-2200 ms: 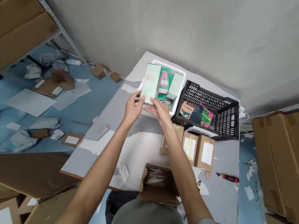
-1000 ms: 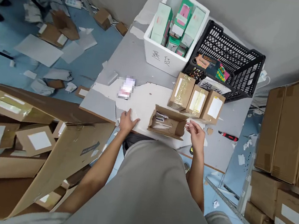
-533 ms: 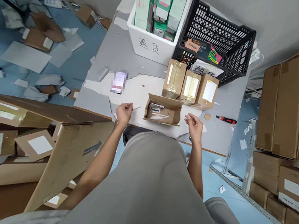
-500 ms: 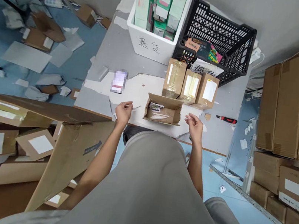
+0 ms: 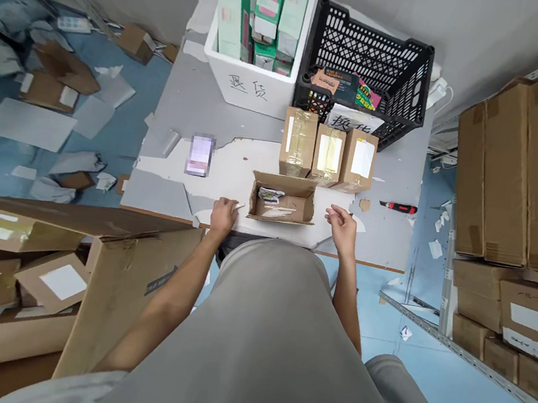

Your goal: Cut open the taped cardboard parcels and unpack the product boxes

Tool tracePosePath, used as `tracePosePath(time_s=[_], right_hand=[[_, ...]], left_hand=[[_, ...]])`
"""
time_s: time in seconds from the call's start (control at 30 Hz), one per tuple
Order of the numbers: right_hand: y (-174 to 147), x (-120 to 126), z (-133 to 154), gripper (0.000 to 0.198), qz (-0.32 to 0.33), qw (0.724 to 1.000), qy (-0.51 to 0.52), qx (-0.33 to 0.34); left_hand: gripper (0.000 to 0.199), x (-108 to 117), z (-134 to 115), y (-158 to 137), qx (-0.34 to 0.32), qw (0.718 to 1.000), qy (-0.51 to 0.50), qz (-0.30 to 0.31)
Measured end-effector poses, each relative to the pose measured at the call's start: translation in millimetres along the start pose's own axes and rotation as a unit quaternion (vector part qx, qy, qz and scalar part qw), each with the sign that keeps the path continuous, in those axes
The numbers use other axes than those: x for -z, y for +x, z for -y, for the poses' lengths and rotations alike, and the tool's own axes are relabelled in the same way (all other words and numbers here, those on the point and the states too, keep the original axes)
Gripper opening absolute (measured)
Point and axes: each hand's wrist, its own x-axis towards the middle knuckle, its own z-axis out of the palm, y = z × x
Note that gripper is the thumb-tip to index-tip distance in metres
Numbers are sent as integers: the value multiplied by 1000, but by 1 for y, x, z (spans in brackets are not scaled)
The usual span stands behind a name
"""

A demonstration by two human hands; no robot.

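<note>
An open cardboard box [image 5: 279,218] stands on the table in front of me, with a crumpled printed scrap [image 5: 270,195] and thin pale strips inside. My left hand [image 5: 223,215] is just left of it, thumb and fingers pinched on a small thin white strip [image 5: 239,206] that I cannot identify further. On the box's right side, my right hand [image 5: 342,228] hovers near the tabletop, fingers loosely apart and nothing visible in them. Behind the box are three taped cartons [image 5: 329,151] in a row.
At the back stand a white bin [image 5: 249,94] of green boxes and a black crate [image 5: 374,42]. A phone-like blurred item [image 5: 200,155] lies left, a red-black utility knife [image 5: 399,207] right. A big carton [image 5: 129,288] borders my left; shelved boxes [image 5: 500,175] rise at right.
The whole view has shifted, moving the table contents slightly left. My left hand is a little closer to the open box, still pinching the white strip. My right-hand fingers have spread slightly.
</note>
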Motion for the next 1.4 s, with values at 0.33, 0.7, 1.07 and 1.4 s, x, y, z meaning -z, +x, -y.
tracePosePath(time_s=[0.33,0.7,1.07,1.4], right_hand=[[5,-2,-19,59,15,1000,-8,-16],[30,-19,-55,50,27,993,30,-107],[36,-82,-88,39,49,962,119,-239],[-96,-68,-119,33,-45,936,223,-269]], left_hand=[[38,50,-111,-23,-174,951,-203,-157],[45,42,-98,-19,-62,955,-248,-149],[47,-28,-68,-9,203,903,-368,86],[58,-22,-42,-55,150,900,-347,216]])
